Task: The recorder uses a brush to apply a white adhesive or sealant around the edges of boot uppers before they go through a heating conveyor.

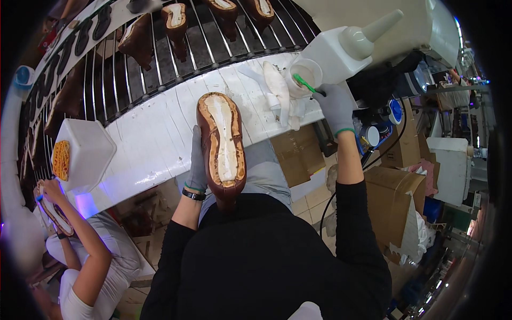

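Note:
My left hand (197,162), in a grey glove, grips the side of a brown leather boot upper on a last (225,141). The boot is held sole up over my lap at the bench edge, its pale insole and rough turned-in leather margin facing me. With its gloved fingers closed, my right hand (336,108) holds a slim green brush (303,82) over a translucent plastic cup (319,71). The brush end reaches into the cup; what its tip touches is hard to make out. Crumpled white cloths (275,88) lie left of the cup.
A white square bottle with a nozzle (336,53) stands beyond the cup. Several brown boots (176,29) rest on a metal-bar rack (202,42) behind the white bench (144,138). At left, a co-worker's hands (50,192) hold a shoe near a white container (85,152). Cardboard boxes (386,205) stand right.

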Demonstrator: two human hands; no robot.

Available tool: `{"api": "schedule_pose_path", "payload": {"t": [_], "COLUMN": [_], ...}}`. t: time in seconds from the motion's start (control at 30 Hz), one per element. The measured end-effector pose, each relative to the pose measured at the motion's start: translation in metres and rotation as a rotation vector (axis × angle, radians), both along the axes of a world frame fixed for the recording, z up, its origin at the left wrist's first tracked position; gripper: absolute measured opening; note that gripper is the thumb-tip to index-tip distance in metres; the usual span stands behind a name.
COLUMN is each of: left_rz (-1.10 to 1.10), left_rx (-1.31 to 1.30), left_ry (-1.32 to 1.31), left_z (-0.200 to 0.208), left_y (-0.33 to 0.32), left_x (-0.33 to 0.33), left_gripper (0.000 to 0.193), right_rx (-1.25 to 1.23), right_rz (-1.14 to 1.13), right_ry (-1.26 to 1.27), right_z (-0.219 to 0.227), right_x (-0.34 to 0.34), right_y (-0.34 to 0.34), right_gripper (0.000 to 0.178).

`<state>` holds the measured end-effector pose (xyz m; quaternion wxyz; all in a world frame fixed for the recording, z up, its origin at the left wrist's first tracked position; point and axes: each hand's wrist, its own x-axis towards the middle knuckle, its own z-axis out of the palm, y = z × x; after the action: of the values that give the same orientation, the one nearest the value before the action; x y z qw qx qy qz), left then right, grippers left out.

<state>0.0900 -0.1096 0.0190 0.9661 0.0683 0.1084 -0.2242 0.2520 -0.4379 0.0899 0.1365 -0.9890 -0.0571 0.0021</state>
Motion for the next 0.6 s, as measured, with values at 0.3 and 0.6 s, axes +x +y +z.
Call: {"api": "schedule_pose_path", "payload": {"t": [0.3,0.6], "left_rz": [0.061,0.119], "left_rx": [0.189,0.681], "left_ry": [-0.007,-0.033], "left_z": [0.010,0.050], "left_y": [0.002,-0.004], "left_x": [0.007,0.017], "left_gripper": [0.076,0.072], "right_rx": [1.466,0.897], "right_rz": [-0.364,0.459], "right_ry": [0.584,0.234], "right_z": [-0.016,0.074], "right_x": [-0.029,-0.057], "right_y": [-0.005,0.061], "right_gripper": [0.032,0.026]}}
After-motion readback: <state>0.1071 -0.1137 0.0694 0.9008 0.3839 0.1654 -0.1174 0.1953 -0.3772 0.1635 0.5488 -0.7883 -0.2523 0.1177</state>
